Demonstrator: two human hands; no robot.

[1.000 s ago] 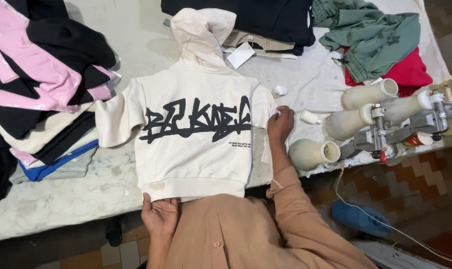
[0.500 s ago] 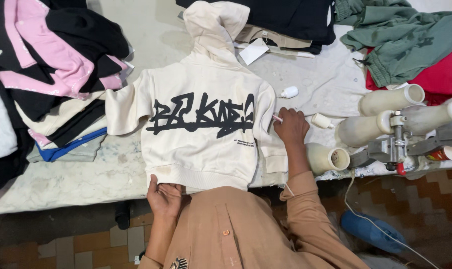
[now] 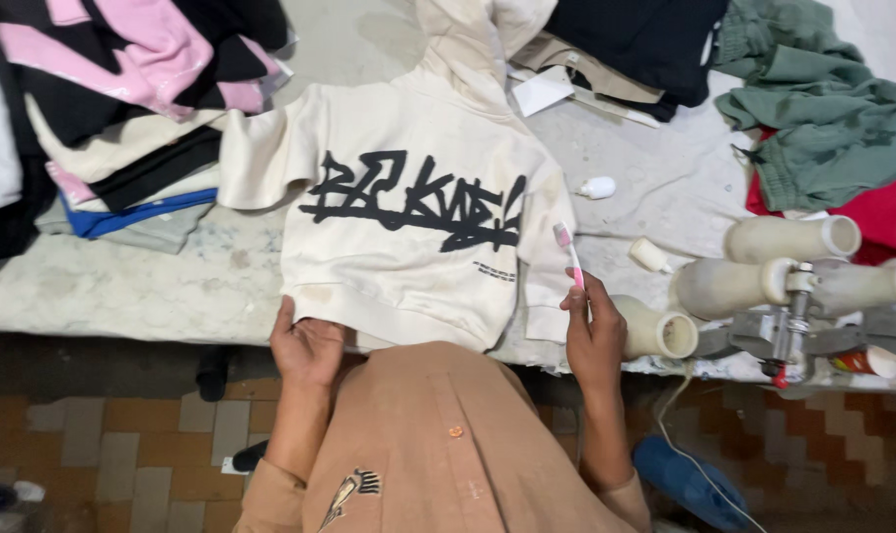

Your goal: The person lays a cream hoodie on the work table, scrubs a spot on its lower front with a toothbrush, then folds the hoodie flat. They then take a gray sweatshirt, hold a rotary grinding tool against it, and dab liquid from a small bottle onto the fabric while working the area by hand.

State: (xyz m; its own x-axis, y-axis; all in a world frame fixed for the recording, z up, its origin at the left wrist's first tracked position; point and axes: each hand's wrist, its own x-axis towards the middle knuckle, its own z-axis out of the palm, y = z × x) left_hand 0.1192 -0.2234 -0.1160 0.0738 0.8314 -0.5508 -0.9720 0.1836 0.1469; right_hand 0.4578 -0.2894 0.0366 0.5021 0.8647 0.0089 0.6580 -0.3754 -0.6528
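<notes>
The left hand [image 3: 308, 347] is pinching the hoodie's [image 3: 409, 247] bottom hem at the tabletop [image 3: 132, 291] edge. The right hand [image 3: 594, 336] is gripping a pink toothbrush [image 3: 569, 255] (bristles up) beside the sleeve. Clothes piles are crowding both sides, cut off by the frame.

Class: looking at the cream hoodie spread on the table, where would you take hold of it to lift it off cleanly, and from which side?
Grip the cream hoodie by its bottom hem, from the near table edge. It lies flat, back up, with the hem overhanging that edge, where the left hand already pinches it. The right hand holds a pink toothbrush.
</notes>
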